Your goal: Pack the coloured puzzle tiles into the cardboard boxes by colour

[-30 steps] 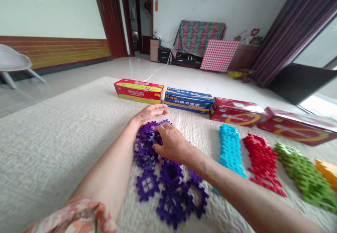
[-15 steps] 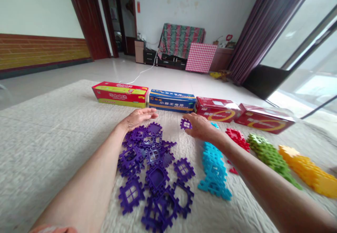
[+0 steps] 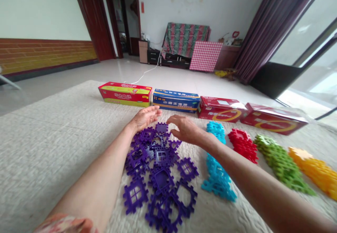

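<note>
Purple interlocking plastic pieces (image 3: 161, 179) lie in a loose, overlapping heap on the pale quilted cover, some with window-like cutouts. My left hand (image 3: 146, 118) is at the heap's far left edge, palm turned inward and fingers extended, holding nothing. Across from it, my right hand (image 3: 184, 129) hovers by the far right side of the heap, its fingers and thumb apart with nothing visible between them. A solid purple square (image 3: 161, 127) lies between the two hands. Right of the heap, a row of light blue pieces (image 3: 217, 169) is partly hidden under my right forearm.
Red pieces (image 3: 242, 145), green pieces (image 3: 283, 164) and yellow pieces (image 3: 316, 169) lie in rows to the right. Behind stand a red-yellow box (image 3: 125, 95), a blue box (image 3: 176, 101) and two dark red boxes (image 3: 221, 110). The quilted cover (image 3: 65, 131) extends left.
My right hand has moved left to the heap and no longer holds the small purple window piece. The left hand stays near the heap. The view has shifted slightly.
</note>
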Tool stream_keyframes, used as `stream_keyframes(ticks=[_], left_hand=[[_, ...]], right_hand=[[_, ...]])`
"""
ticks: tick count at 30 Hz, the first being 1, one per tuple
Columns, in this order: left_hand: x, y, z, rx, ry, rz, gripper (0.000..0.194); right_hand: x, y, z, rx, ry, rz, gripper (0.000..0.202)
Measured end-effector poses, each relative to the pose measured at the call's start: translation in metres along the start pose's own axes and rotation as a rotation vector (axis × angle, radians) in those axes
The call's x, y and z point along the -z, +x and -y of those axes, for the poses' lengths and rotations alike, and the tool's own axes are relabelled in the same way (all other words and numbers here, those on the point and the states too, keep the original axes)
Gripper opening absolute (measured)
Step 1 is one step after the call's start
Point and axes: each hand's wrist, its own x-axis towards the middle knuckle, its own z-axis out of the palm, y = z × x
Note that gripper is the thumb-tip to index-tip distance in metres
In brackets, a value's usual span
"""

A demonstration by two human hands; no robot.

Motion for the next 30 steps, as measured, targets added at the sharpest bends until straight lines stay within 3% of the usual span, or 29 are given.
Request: stream_keyframes(ticks=[7, 11, 14, 19, 23, 26, 30], left_hand=[[-0.004, -0.001, 0.0, 0.001, -0.001, -0.036, 0.026], [-0.003, 0.0, 0.001, -0.008, 0.015, -0.018, 0.026], [-0.001, 0.001, 0.002, -0.006, 0.045, -0.017, 0.027], [0.002, 0.003, 0.003, -0.009, 0.072, -0.019, 0.029], [0.002, 0.003, 0.003, 0.003, 0.077, -0.019, 0.029], [0.001, 0.002, 0.002, 0.001, 0.079, -0.022, 0.028], [0.0, 0.001, 0.002, 0.001, 0.087, -0.021, 0.028]], right_hand=[[-0.023, 0.034, 0.019, -0.023, -0.053, 0.127, 0.023], [-0.015, 0.035, 0.011, -0.034, -0.033, 0.1, 0.024], [-0.003, 0.034, -0.001, -0.126, -0.015, 0.06, 0.029], [0.004, 0.031, -0.017, -0.255, -0.132, 0.109, 0.031], [0.003, 0.028, -0.02, -0.196, -0.175, 0.153, 0.056], [0.001, 0.031, -0.019, -0.14, -0.146, 0.257, 0.054], [-0.002, 0.036, -0.021, -0.191, -0.127, 0.225, 0.047]])
